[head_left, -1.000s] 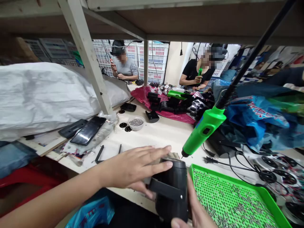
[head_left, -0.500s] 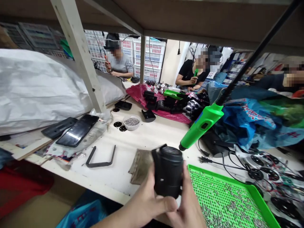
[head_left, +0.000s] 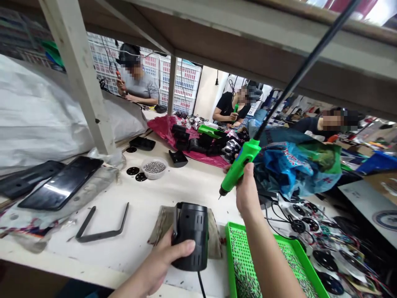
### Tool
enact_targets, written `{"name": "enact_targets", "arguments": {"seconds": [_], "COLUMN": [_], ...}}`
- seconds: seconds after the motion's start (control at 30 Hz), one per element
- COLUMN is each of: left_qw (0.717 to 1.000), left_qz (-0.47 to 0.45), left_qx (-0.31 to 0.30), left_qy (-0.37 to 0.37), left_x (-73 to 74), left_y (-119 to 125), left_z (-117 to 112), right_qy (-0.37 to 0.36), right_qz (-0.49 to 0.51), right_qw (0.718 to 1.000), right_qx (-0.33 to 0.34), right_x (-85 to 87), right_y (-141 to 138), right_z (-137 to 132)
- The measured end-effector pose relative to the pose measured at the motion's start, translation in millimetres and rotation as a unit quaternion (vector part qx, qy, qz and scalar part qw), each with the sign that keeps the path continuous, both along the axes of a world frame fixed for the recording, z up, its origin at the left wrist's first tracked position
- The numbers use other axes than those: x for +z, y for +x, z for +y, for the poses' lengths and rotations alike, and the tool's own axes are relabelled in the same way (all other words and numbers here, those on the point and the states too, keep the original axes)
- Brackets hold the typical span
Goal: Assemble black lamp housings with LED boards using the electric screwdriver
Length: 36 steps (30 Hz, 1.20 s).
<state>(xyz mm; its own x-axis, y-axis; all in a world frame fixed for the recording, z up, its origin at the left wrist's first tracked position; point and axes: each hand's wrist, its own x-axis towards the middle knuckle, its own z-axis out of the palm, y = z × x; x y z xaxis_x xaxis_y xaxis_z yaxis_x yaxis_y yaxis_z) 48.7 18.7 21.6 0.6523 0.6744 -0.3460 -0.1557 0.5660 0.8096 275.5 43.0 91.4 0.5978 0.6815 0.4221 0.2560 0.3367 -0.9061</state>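
Two hands busy: your left hand wrapped firmly round black cylindrical housing, right hand clasping green rotary tool; slip risks bit skidding onto fingers.

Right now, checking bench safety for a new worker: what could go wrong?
The green rotary tool in the right hand has its bit near the black housing held in the left hand, so a slip could catch those fingers. The right forearm passes over the green tray of loose metal pins and might knock it.

2 hands, 1 blk housing, 1 green engraver, 3 co-workers (bkgd)
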Motion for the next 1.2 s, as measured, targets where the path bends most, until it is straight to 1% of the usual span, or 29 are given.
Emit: {"name": "enact_targets", "arguments": {"seconds": [0.03, 0.1, 0.23, 0.33, 0.43, 0.5, 0.57, 0.63, 0.7, 0.77, 0.8, 0.87, 0.9, 0.93, 1.0, 1.1, 1.2], "left_qw": [1.0, 1.0, 0.999, 0.999, 0.999, 0.999, 0.999, 0.999, 0.998, 0.998, 0.998, 0.997, 0.996, 0.995, 0.995, 0.995, 0.996], "left_qz": [-0.001, -0.001, -0.008, -0.019, -0.024, -0.025, -0.019, -0.008, 0.006, 0.02, 0.026, 0.033, 0.033, 0.031, 0.026, 0.025, 0.025], "left_qx": [0.001, -0.001, 0.005, 0.011, 0.014, 0.016, 0.017, 0.013, 0.008, 0.011, 0.015, 0.026, 0.032, 0.037, 0.042, 0.047, 0.067], "left_qy": [-0.006, -0.019, -0.033, -0.037, -0.039, -0.038, -0.042, -0.049, -0.056, -0.058, -0.06, -0.07, -0.078, -0.085, -0.09, -0.079, -0.06], "left_x": [-0.9, -2.1, -4.0, -7.6, -11.9, -13.2, -12.1, -8.9, -5.4, -3.7, -3.8, -5.8, -7.2, -8.5, -10.1, -8.3, -5.0], "left_y": [0.8, 1.6, 3.1, 5.2, 6.1, 5.9, 5.8, 6.5, 8.4, 11.2, 12.7, 15.5, 16.6, 17.3, 18.0, 17.7, 17.2], "left_z": [1.2, 3.9, 7.2, 6.8, 5.8, 5.6, 5.6, 5.7, 5.8, 6.2, 6.5, 7.4, 7.8, 8.0, 7.8, 5.9, 3.2], "right_qy": [-0.002, -0.001, 0.02, -0.015, -0.05, -0.051, -0.046, -0.032, 0.005, 0.069, 0.106, 0.168, 0.187, 0.196, 0.192, 0.171, 0.169], "right_qz": [0.006, 0.025, 0.086, 0.116, 0.102, 0.078, 0.032, -0.002, 0.02, 0.071, 0.088, 0.097, 0.094, 0.091, 0.09, 0.104, 0.126], "right_qw": [1.0, 1.0, 0.996, 0.993, 0.992, 0.992, 0.995, 0.996, 0.996, 0.992, 0.988, 0.98, 0.978, 0.976, 0.977, 0.979, 0.977], "right_qx": [0.005, 0.011, 0.005, 0.022, 0.059, 0.083, 0.084, 0.084, 0.092, 0.082, 0.066, 0.033, 0.024, 0.02, 0.024, 0.037, 0.039], "right_x": [1.7, 3.7, 9.9, 15.5, 15.8, 12.2, 6.6, 1.6, 0.1, 3.5, 6.5, 13.3, 15.8, 17.1, 15.6, 5.8, -3.6], "right_y": [-2.0, -8.5, -18.2, -19.1, -19.3, -20.6, -23.6, -28.9, -36.3, -44.6, -48.7, -56.1, -59.3, -62.2, -66.4, -68.6, -66.8], "right_z": [5.0, 5.8, -10.8, -23.9, -37.5, -48.1, -58.3, -65.6, -68.4, -67.8, -67.0, -65.3, -64.6, -63.8, -61.8, -56.9, -52.1]}}
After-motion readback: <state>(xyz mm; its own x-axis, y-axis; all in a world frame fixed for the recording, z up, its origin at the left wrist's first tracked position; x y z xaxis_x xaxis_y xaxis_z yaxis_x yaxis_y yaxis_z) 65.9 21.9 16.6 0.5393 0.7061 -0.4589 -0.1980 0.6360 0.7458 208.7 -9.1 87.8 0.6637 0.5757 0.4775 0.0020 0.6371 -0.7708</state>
